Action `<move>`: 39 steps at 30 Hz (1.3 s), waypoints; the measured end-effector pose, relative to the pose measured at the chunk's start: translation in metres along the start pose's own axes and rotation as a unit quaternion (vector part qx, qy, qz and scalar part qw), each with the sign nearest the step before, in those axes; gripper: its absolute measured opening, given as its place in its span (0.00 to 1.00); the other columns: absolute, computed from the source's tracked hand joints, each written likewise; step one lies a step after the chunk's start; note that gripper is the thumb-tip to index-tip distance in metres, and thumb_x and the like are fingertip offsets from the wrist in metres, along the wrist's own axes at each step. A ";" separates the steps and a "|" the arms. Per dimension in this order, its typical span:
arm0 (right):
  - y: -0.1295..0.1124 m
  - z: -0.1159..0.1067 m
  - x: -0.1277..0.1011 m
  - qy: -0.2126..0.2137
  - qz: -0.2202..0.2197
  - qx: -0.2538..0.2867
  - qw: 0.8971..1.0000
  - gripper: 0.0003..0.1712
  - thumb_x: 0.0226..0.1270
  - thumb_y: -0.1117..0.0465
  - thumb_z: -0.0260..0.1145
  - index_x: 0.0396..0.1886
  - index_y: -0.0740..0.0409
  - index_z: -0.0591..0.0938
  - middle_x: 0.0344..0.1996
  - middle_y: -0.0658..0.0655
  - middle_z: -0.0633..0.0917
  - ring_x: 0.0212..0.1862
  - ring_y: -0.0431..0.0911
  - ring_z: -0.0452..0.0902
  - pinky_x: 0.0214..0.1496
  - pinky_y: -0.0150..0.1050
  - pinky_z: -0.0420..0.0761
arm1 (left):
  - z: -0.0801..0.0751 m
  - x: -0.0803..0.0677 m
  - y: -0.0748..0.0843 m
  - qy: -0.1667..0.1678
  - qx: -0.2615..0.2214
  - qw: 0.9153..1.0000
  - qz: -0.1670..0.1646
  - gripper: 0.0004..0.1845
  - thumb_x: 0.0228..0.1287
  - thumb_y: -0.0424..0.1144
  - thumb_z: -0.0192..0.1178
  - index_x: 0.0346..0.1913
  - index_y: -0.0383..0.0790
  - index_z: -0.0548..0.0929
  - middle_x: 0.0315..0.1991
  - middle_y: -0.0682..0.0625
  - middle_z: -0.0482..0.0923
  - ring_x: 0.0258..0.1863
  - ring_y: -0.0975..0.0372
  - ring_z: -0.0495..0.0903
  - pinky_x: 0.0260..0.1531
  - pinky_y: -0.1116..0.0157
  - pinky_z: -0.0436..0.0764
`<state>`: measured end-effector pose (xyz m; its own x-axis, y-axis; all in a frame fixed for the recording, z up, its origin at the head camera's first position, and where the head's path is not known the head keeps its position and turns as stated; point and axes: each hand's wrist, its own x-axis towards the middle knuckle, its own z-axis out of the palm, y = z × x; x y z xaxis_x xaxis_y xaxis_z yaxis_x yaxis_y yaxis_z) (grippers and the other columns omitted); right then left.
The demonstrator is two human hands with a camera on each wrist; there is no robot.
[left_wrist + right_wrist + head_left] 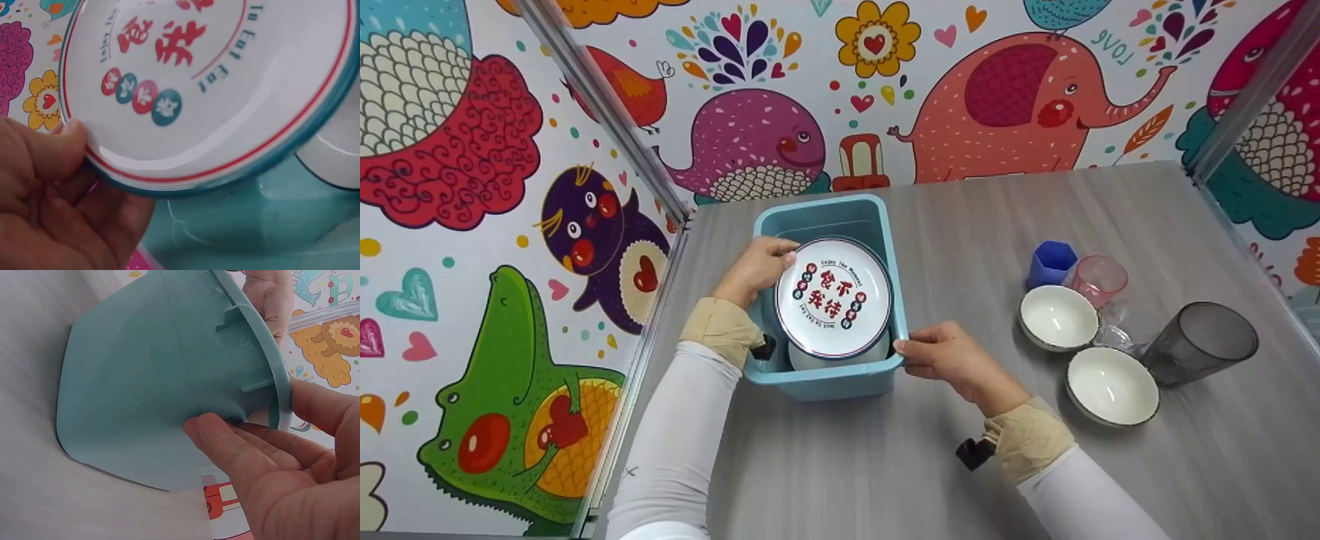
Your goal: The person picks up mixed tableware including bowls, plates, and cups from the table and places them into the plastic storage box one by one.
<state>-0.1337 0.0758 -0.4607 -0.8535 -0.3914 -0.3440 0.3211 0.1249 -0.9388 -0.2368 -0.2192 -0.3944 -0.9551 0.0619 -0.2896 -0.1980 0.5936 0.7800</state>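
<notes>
Here, hand first, then outward:
Left hand (756, 268): pinching the far-left rim of the printed plate (833, 297), thumb on its face, fingers curling beneath.
Printed plate: tilting inside the teal bin (840, 382), leaning over a white dish (810, 360) below it; red lettering and coloured dots facing up.
Right hand (943, 355): gripping the bin's near-right rim, thumb over the lip, fingers pressing on the outer wall.
Teal bin: sitting on the grey table (885, 465), near the left cartoon wall.
To the right, well apart: two white bowls (1059, 318) (1111, 386), blue cup (1051, 263), pink tumbler (1098, 279), dark tumbler (1200, 342) lying on its side.
</notes>
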 end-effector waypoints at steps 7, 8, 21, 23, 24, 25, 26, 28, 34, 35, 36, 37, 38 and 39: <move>0.000 0.001 0.000 -0.006 -0.001 -0.006 1.000 0.21 0.73 0.60 0.65 0.56 0.74 0.82 0.42 0.58 0.90 0.45 0.44 0.87 0.59 0.49 0.82 | 0.003 0.005 0.001 0.002 0.014 1.000 0.019 0.16 0.78 0.33 0.50 0.60 0.38 0.84 0.49 0.39 0.83 0.41 0.59 0.81 0.42 0.67 0.84; 0.000 0.002 0.000 -0.006 -0.001 -0.006 1.000 0.21 0.73 0.60 0.65 0.56 0.73 0.82 0.42 0.58 0.90 0.45 0.44 0.87 0.59 0.49 0.82 | 0.004 0.006 0.001 0.001 0.014 1.000 0.018 0.16 0.79 0.33 0.50 0.60 0.38 0.84 0.49 0.39 0.83 0.41 0.59 0.81 0.42 0.67 0.84; 0.001 0.000 0.000 -0.008 -0.007 -0.005 1.000 0.20 0.72 0.61 0.66 0.55 0.74 0.83 0.42 0.58 0.89 0.45 0.46 0.87 0.59 0.49 0.82 | 0.003 0.011 0.009 -0.002 0.095 0.995 0.033 0.17 0.79 0.34 0.50 0.63 0.37 0.82 0.56 0.38 0.81 0.50 0.53 0.80 0.56 0.57 0.81; 0.002 0.000 0.000 -0.008 -0.007 -0.004 1.000 0.20 0.72 0.61 0.66 0.55 0.74 0.83 0.42 0.59 0.89 0.45 0.46 0.87 0.58 0.49 0.82 | 0.005 0.013 0.009 -0.003 0.110 0.993 0.042 0.17 0.78 0.34 0.50 0.62 0.37 0.82 0.57 0.38 0.82 0.51 0.52 0.80 0.57 0.56 0.80; 0.002 0.000 0.000 -0.008 -0.008 -0.003 1.000 0.20 0.72 0.61 0.66 0.55 0.74 0.83 0.43 0.59 0.90 0.45 0.46 0.87 0.58 0.49 0.82 | 0.007 0.014 0.008 -0.004 0.120 0.992 0.050 0.17 0.78 0.33 0.50 0.62 0.36 0.82 0.57 0.38 0.82 0.52 0.51 0.80 0.58 0.55 0.80; 0.002 0.000 0.000 -0.009 -0.010 -0.002 1.000 0.21 0.72 0.61 0.66 0.55 0.74 0.82 0.43 0.60 0.90 0.46 0.46 0.87 0.59 0.49 0.82 | 0.008 0.015 0.008 -0.006 0.125 0.991 0.054 0.17 0.78 0.33 0.50 0.61 0.36 0.82 0.58 0.37 0.82 0.52 0.50 0.80 0.58 0.55 0.80; 0.003 0.000 0.000 -0.009 -0.011 0.000 1.000 0.21 0.72 0.61 0.66 0.56 0.75 0.82 0.43 0.60 0.90 0.46 0.45 0.87 0.59 0.50 0.82 | 0.010 0.016 0.008 -0.007 0.131 0.990 0.057 0.17 0.78 0.33 0.50 0.61 0.36 0.83 0.58 0.37 0.81 0.53 0.50 0.80 0.59 0.55 0.80; 0.004 0.001 0.000 -0.014 -0.012 0.006 1.000 0.22 0.73 0.61 0.65 0.57 0.76 0.81 0.44 0.60 0.89 0.46 0.45 0.87 0.60 0.50 0.81 | 0.013 0.017 0.007 -0.008 0.148 0.987 0.063 0.17 0.77 0.33 0.51 0.61 0.35 0.82 0.59 0.37 0.81 0.55 0.49 0.80 0.61 0.54 0.79; 0.004 0.000 0.000 -0.017 -0.012 0.012 1.000 0.24 0.74 0.61 0.64 0.59 0.78 0.79 0.47 0.62 0.89 0.47 0.44 0.86 0.62 0.51 0.79 | 0.021 0.023 0.003 -0.005 0.166 0.984 0.059 0.16 0.76 0.31 0.52 0.60 0.34 0.83 0.58 0.37 0.82 0.54 0.49 0.81 0.60 0.54 0.80; 0.003 0.000 0.000 -0.016 -0.011 0.010 1.000 0.24 0.74 0.60 0.64 0.59 0.78 0.79 0.47 0.63 0.88 0.48 0.44 0.86 0.62 0.51 0.79 | 0.022 0.024 0.002 -0.005 0.165 0.985 0.056 0.16 0.76 0.31 0.52 0.60 0.34 0.83 0.57 0.36 0.82 0.53 0.49 0.81 0.59 0.54 0.80; 0.003 0.000 -0.001 -0.016 -0.011 0.008 1.000 0.25 0.74 0.60 0.64 0.59 0.77 0.79 0.48 0.63 0.88 0.48 0.44 0.86 0.62 0.51 0.79 | 0.022 0.025 0.002 -0.006 0.165 0.985 0.054 0.16 0.76 0.31 0.52 0.60 0.34 0.83 0.57 0.37 0.82 0.53 0.49 0.81 0.59 0.54 0.80; 0.002 0.000 -0.001 -0.014 -0.010 0.008 1.000 0.24 0.73 0.60 0.64 0.59 0.77 0.79 0.48 0.64 0.88 0.48 0.44 0.86 0.62 0.52 0.79 | 0.023 0.026 0.002 -0.008 0.164 0.985 0.051 0.16 0.76 0.31 0.52 0.60 0.35 0.83 0.56 0.37 0.82 0.52 0.49 0.81 0.59 0.54 0.80; 0.002 -0.001 -0.001 -0.013 -0.010 0.007 1.000 0.24 0.73 0.60 0.64 0.59 0.77 0.79 0.48 0.64 0.88 0.48 0.45 0.86 0.62 0.52 0.79 | 0.023 0.027 0.001 -0.009 0.163 0.985 0.048 0.16 0.76 0.31 0.52 0.60 0.35 0.84 0.56 0.37 0.82 0.52 0.49 0.81 0.59 0.54 0.80; 0.001 -0.001 -0.001 -0.011 -0.009 0.007 1.000 0.24 0.73 0.60 0.65 0.58 0.77 0.80 0.48 0.64 0.88 0.48 0.45 0.86 0.62 0.52 0.79 | 0.024 0.028 0.001 -0.011 0.164 0.985 0.044 0.16 0.76 0.31 0.51 0.60 0.35 0.84 0.56 0.37 0.82 0.52 0.49 0.81 0.59 0.54 0.80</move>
<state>-0.1330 0.0769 -0.4618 -0.8498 -0.4139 -0.3265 0.3114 0.1057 -0.9444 -0.2585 -0.1979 -0.4155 -0.9596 0.1412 -0.2434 -0.0284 0.8122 0.5827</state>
